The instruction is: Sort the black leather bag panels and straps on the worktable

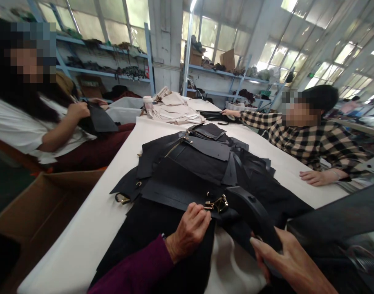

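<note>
A heap of black leather pieces (pixel 202 167) lies on the white table (pixel 91 228). My left hand (pixel 189 230), in a purple sleeve, is curled with its fingertips pinching a gold metal clasp (pixel 217 203) on the pile. At the lower right my right hand (pixel 285 257) is closed round a black leather strap (pixel 254 212) that runs up toward the clasp. Other gold buckles (pixel 122 199) and a zip (pixel 174 148) show among the black pieces.
One person in a white top (pixel 27 126) sits at the left, handling a black piece. Another in a checked shirt (pixel 321 143) leans on the table's right side. Beige pieces (pixel 174 110) are stacked at the far end. A cardboard box (pixel 42 200) stands at the left.
</note>
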`<state>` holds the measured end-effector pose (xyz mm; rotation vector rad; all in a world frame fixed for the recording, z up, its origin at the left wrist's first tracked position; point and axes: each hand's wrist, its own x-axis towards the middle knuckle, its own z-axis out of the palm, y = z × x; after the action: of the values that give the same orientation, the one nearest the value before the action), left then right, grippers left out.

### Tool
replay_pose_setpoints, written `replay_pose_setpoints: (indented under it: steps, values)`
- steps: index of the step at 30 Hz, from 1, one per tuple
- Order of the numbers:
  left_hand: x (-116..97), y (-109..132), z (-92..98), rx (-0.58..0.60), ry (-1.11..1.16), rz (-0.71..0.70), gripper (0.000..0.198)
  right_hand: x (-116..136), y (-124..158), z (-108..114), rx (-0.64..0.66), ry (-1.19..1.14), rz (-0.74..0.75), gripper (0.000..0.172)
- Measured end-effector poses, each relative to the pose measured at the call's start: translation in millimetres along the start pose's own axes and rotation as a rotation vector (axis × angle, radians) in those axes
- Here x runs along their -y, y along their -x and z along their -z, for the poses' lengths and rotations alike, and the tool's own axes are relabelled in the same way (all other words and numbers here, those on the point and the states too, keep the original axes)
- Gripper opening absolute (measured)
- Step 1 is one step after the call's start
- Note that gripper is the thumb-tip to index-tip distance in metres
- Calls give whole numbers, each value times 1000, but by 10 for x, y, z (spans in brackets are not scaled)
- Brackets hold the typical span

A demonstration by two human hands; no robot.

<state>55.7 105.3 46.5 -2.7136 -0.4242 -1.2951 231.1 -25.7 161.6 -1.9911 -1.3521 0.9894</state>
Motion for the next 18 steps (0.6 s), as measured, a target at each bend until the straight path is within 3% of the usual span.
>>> replay_pose_setpoints:
  steps: [7, 12, 15, 18]
  values:
    - [-23, 139, 44, 32, 10, -15, 24, 39, -24, -177, 71, 71, -7, 26]
    - [-15, 169, 64, 24, 39, 10, 25, 152, -165, -419, 75, 48, 1, 13]
    - [-5, 183, 47, 18, 66, 25, 24, 196, -279, -506, 52, 43, 0, 17]
    - [4, 193, 28, -10, 77, 41, 23, 262, -333, -433, -4, 70, 5, 26]
